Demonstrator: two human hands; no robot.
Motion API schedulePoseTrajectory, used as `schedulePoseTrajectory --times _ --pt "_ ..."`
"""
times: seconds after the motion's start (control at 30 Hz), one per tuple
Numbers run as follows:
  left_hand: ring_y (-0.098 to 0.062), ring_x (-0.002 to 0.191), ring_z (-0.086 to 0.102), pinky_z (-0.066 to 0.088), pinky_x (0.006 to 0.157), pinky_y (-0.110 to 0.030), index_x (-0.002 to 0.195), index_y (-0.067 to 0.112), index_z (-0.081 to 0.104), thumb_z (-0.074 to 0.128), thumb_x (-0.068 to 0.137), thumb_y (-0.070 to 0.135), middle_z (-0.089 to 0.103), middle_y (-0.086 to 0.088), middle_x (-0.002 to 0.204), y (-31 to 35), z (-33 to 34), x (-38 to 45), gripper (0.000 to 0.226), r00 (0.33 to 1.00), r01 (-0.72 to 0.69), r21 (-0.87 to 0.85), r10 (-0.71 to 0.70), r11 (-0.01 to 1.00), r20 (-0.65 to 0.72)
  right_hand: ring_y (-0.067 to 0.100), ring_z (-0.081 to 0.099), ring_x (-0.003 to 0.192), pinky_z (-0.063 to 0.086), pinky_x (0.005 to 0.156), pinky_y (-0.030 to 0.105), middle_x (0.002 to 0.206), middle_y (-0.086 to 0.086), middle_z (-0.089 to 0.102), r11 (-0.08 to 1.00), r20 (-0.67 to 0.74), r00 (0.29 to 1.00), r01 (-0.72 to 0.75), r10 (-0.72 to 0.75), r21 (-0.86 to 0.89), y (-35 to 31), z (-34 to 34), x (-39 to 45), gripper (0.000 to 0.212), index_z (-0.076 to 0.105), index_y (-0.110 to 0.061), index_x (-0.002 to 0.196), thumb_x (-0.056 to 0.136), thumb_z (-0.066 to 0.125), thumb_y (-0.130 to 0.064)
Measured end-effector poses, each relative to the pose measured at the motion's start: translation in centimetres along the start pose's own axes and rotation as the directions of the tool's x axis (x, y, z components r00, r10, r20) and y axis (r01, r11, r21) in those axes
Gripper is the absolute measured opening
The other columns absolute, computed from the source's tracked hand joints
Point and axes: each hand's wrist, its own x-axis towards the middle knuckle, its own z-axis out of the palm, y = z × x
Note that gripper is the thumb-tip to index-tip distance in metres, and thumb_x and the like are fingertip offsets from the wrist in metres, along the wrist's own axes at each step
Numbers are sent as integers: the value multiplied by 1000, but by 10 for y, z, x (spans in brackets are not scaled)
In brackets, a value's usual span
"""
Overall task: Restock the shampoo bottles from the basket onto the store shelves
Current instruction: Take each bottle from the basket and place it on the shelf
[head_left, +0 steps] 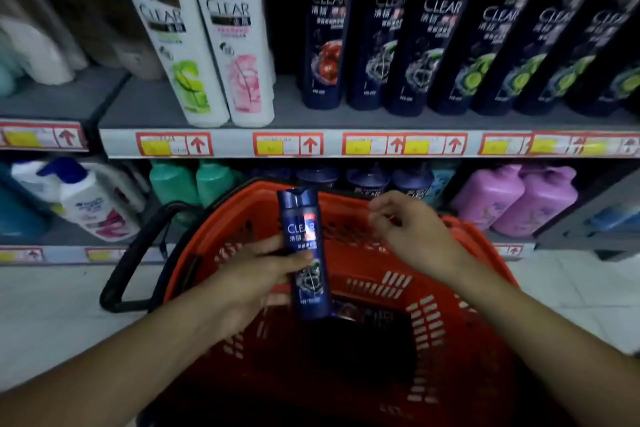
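My left hand (258, 274) grips a small dark blue shampoo bottle (306, 253) upright, cap up, above the red shopping basket (460, 291). My right hand (408, 229) hovers over the basket's far rim with fingers loosely apart and nothing in it. Dark items (363, 340) lie at the bottom of the basket; I cannot tell what they are. The upper shelf (311, 121) holds two white bottles (204, 42) and a row of tall dark blue bottles (433, 45).
The basket's black handle (138, 253) hangs to the left over the white floor. The lower shelf carries white pump bottles (86, 201), teal bottles (194, 184), small dark bottles (367, 180) and pink bottles (516, 198). Red price tags line the shelf edges.
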Motion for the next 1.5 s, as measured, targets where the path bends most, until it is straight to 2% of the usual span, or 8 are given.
schedulePoseTrajectory --times 0.1,0.23,0.3,0.47,0.73,0.97,1.17,1.5 --pt "-16 81 71 51 94 -44 111 20 72 73 87 11 78 -1 100 -8 -4 6 25 999 53 37 -53 998 -3 19 67 96 49 85 28 100 -1 72 950 236 972 60 15 -307 25 19 5 18 66 -19 111 94 64 -19" --pt "-18 80 67 52 75 -34 117 19 67 67 92 9 74 -1 95 -15 -11 14 27 984 176 68 -172 982 -53 16 60 84 42 71 23 91 -5 64 850 607 753 124 256 -512 78 63 4 12 65 -21 106 94 64 -24" --pt "-19 80 67 53 72 -34 119 18 66 64 94 9 72 -2 94 -15 -14 18 27 976 212 55 -208 976 -65 21 64 80 44 67 25 84 -3 65 836 632 694 80 344 -542 105 88 3 11 67 -17 91 95 63 -25" --pt "-21 93 69 55 77 -36 120 18 67 65 94 10 75 -2 105 -16 -28 32 27 964 251 49 -246 967 -103 29 41 143 35 118 39 159 8 37 813 688 630 149 361 -562 173 153 -21 70 30 -16 157 97 61 -36" --pt "-21 97 73 53 94 -43 106 24 71 72 88 11 79 1 100 -26 -34 35 21 964 260 81 -253 962 -88 42 29 143 39 111 54 164 19 14 636 682 656 384 322 -669 193 189 -47 58 38 -14 151 95 54 -19" --pt "-21 97 73 53 90 -42 110 24 71 71 90 12 79 1 100 -29 -38 30 23 964 256 111 -246 960 -99 22 51 135 43 110 32 146 2 52 947 717 621 -168 318 -274 149 138 -32 87 38 -16 152 78 85 -17" --pt "-19 87 71 55 82 -38 111 23 70 68 91 9 77 -1 97 -20 -29 22 25 983 175 84 -169 981 -70 24 73 106 56 89 35 111 2 78 815 599 726 -544 338 199 74 56 -28 49 69 -24 120 75 86 -12" --pt "-18 100 71 50 97 -43 114 24 71 69 91 14 79 4 101 8 4 -12 25 997 -6 -52 10 999 75 27 70 100 53 94 44 113 12 75 738 470 864 -436 183 515 -11 -26 -54 41 70 -14 121 82 73 -3"
